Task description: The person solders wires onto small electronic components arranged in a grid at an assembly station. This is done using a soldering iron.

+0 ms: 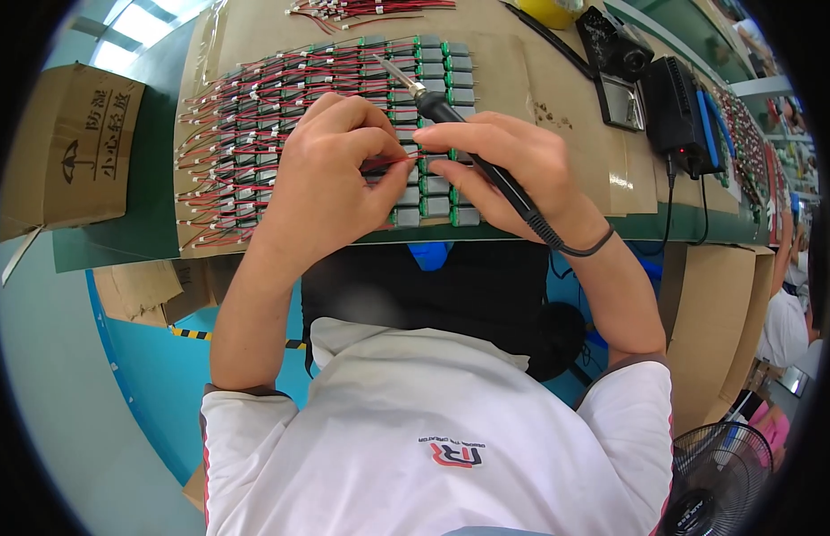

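My left hand point(330, 174) is closed in a pinch on a thin red wire point(412, 154), over rows of small grey blocks point(435, 205) with green circuit-board ends. A soldering iron point(442, 109) lies through my right hand point(522, 165), its black handle between thumb and palm. The iron's metal tip points away to the upper left, above the blocks. My right thumb and forefinger reach toward the same wire and block; whether they touch them is hard to see. Red and black leads point(245, 134) with white connectors fan out leftward from the rows.
A bundle of red wires point(370, 9) lies at the far edge. To the right stand a black soldering station point(679, 112), an iron holder point(616, 49) and a small metal tray point(622, 105). Cardboard boxes flank the bench point(84, 255), with a fan point(714, 482) at lower right.
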The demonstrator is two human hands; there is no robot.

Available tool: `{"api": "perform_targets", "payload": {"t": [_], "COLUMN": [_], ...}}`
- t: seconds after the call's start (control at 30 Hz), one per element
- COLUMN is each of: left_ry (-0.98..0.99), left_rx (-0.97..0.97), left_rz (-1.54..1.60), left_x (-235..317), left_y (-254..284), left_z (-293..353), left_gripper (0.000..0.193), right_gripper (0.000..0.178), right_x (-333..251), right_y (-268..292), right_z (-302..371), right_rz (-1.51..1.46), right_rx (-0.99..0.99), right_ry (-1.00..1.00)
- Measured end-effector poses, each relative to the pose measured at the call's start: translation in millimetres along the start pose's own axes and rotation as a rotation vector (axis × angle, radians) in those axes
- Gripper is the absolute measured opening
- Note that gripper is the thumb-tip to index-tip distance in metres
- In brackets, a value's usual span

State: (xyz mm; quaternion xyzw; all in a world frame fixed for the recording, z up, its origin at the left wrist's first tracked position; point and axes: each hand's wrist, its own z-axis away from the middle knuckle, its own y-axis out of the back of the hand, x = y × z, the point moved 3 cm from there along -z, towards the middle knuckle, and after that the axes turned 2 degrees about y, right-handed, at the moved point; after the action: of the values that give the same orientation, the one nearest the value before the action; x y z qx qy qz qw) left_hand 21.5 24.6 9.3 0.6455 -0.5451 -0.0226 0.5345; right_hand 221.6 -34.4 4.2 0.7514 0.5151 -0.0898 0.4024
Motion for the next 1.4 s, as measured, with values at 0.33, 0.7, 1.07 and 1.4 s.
{"api": "perform_targets", "payload": {"t": [0.33, 0.7, 1.07, 1.4], "left_ry": [0.003, -0.001, -0.032, -0.02], "left_rx": [-0.018, -0.013, 0.007, -0.029], "left_rz": [0.015, 0.029, 0.059, 0.087], "left_x": [1, 0, 6, 3], "left_y": [1, 2, 7, 6], "left_z": [1, 2, 1, 5], "left_gripper": [0.013, 0.013, 0.018, 0.014], "right_gripper": [0.036, 0.036, 0.032, 0.05], "right_x": [4, -1, -3, -1], "right_y": [-8, -10, -7, 12], "right_z": [1, -2, 1, 17], "right_rz": [-0.011, -0.021, 0.063, -0.027], "right_rx": [-0.018, -0.003, 0.03, 0.003], "right_ry": [0.001, 0.016, 0.061, -0.056]}}
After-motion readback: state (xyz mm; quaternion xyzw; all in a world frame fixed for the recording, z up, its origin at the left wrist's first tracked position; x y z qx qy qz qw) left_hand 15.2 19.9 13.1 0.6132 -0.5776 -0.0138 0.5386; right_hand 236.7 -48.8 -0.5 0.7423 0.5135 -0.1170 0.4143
